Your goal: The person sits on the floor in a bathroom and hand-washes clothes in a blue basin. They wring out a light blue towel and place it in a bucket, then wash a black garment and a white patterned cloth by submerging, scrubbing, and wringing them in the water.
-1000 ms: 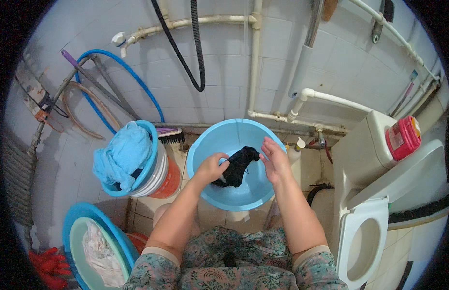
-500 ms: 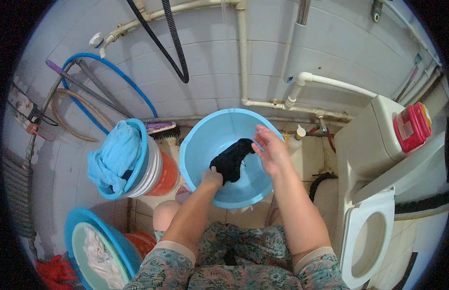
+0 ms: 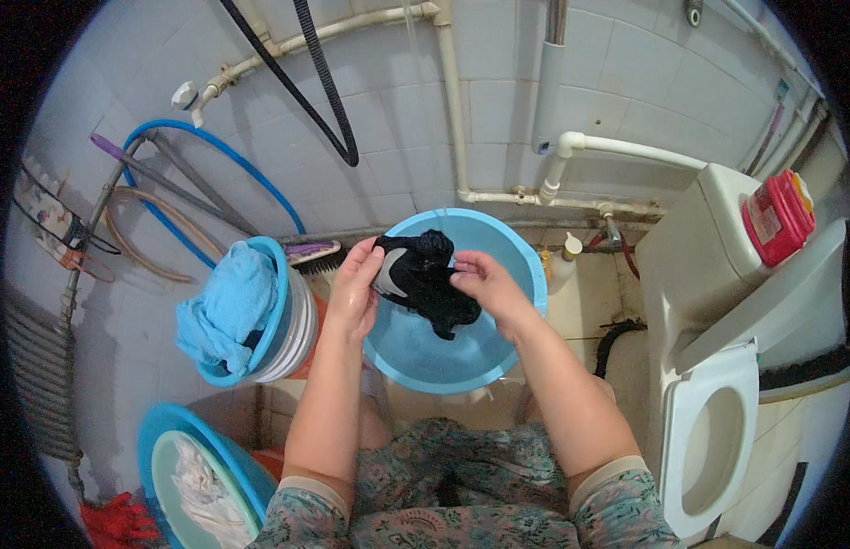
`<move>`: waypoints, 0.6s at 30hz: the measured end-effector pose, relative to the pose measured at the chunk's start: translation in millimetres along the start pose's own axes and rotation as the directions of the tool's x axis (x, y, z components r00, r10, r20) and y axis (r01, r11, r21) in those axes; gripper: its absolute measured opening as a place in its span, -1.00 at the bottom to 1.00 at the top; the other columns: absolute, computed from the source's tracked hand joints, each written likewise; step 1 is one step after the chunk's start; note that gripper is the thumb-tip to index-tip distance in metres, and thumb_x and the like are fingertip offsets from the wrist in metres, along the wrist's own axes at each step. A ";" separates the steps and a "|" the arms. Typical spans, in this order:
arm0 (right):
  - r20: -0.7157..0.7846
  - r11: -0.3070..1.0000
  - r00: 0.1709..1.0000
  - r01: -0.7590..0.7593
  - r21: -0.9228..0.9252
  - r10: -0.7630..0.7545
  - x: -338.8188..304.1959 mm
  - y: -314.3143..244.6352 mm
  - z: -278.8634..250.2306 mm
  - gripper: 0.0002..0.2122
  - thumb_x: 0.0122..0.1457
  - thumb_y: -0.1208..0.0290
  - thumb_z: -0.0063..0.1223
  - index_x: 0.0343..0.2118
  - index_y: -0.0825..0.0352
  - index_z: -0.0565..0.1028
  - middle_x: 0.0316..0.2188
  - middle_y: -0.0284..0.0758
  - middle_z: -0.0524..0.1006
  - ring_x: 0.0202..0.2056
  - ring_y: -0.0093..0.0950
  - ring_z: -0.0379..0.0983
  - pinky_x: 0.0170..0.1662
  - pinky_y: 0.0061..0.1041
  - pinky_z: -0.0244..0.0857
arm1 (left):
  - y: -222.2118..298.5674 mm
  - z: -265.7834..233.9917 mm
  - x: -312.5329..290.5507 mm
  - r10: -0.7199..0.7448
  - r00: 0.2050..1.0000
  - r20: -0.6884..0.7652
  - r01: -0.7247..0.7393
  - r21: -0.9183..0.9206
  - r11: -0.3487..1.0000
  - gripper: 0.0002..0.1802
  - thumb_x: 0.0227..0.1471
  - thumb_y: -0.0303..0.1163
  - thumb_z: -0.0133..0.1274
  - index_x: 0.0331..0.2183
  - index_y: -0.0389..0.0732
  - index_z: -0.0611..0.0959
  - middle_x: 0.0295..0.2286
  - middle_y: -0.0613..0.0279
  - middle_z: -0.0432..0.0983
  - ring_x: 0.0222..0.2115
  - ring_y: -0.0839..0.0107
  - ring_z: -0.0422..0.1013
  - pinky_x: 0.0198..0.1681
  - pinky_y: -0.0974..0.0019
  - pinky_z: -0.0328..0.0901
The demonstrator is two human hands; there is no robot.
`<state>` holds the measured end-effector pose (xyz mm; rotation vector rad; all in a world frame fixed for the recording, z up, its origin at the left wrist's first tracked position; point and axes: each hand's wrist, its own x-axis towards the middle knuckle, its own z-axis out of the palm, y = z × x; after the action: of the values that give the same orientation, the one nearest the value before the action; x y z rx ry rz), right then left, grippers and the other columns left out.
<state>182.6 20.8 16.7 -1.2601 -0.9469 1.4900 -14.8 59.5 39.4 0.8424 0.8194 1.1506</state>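
Note:
A black piece of cloth with a grey patch (image 3: 434, 291), perhaps a small garment, hangs bunched over the light-blue basin (image 3: 525, 343). My left hand (image 3: 356, 288) grips its upper left edge, close to the grey patch, thumb on top. On the other side, the fingers of my right hand (image 3: 489, 285) pinch the cloth at its right edge. The fabric is raised above the basin floor, and its lower end dangles toward the basin. Folds hide its full shape.
Left of the basin, blue cloth (image 3: 228, 306) overfills a bucket; nearer me, a green tub (image 3: 164, 476) with pale cloth sits in a blue one. A scrubbing brush (image 3: 317, 256) and pump bottle (image 3: 564, 263) flank the basin. On the right stands a toilet (image 3: 709, 265).
Both hands have lifted the black cloth up from the basin. The left hand moved up and left; the right hand, open before, now pinches the cloth. The grey patch has come into sight.

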 end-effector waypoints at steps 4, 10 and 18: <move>0.072 0.905 0.959 0.283 -0.319 -0.274 11.1 28.9 16.2 -0.29 -0.15 0.31 0.22 0.08 0.35 0.13 -0.17 -0.10 0.39 -0.08 -0.27 0.29 0.04 -0.41 0.11 | 6.5 10.0 -7.5 -0.068 0.987 0.147 0.089 -0.140 0.986 -0.72 0.08 -0.38 -0.13 -0.15 -0.25 0.40 -0.25 0.23 0.42 -0.24 0.45 0.37 -0.16 0.39 0.28; 0.176 0.969 0.984 0.068 -0.238 -0.026 15.4 9.3 17.2 -0.62 -0.06 0.35 0.15 -0.16 0.39 0.42 -0.34 -0.26 0.50 -0.29 -0.53 0.39 -0.20 -0.56 0.26 | 10.5 -7.2 4.9 -0.050 0.972 0.230 0.097 -0.197 0.976 -0.69 0.03 -0.41 -0.09 -0.14 -0.27 0.41 -0.23 0.19 0.41 -0.22 0.40 0.35 -0.15 0.35 0.27; -0.283 0.952 0.915 0.238 -0.195 -0.286 11.3 -16.9 -1.7 -0.78 0.09 0.48 -0.13 -0.20 0.23 0.48 -0.31 -0.46 0.44 -0.33 -0.64 0.29 -0.22 -0.64 0.16 | 10.7 -25.6 14.0 0.157 0.988 -0.004 -0.136 0.478 0.868 -0.69 -0.04 -0.53 -0.05 -0.16 -0.24 0.46 -0.33 0.31 0.41 -0.34 0.59 0.29 -0.25 0.53 0.19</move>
<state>186.8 36.2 29.5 -1.3694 -0.9917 0.9898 -39.0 78.7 35.8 1.3106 1.1152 1.1157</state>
